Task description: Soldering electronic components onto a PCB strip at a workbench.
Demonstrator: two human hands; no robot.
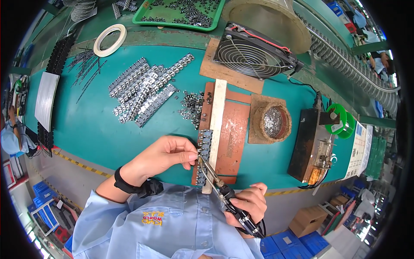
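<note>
My left hand point(174, 153) is closed in a pinch at the left edge of a row of small dark and metal components point(205, 144). Whatever lies between its fingertips is too small to make out. In my right hand point(252, 204) is a black soldering iron point(233, 206) with a thin curved metal tube along its shaft. Its tip reaches up and left to the row, close to my left fingertips. The row sits against a pale wooden bar point(218, 121) on a reddish-brown board point(233, 140). Beside the board's left edge lies a pile of small loose metal parts point(191, 108).
Several metal component strips point(142, 90) lie on the green mat point(86, 134). A fan point(250, 54), a round pot point(274, 122) and a dark box with a green spool point(343, 121) stand rightward. Farther back are a tape roll point(110, 40) and a green tray point(142, 19).
</note>
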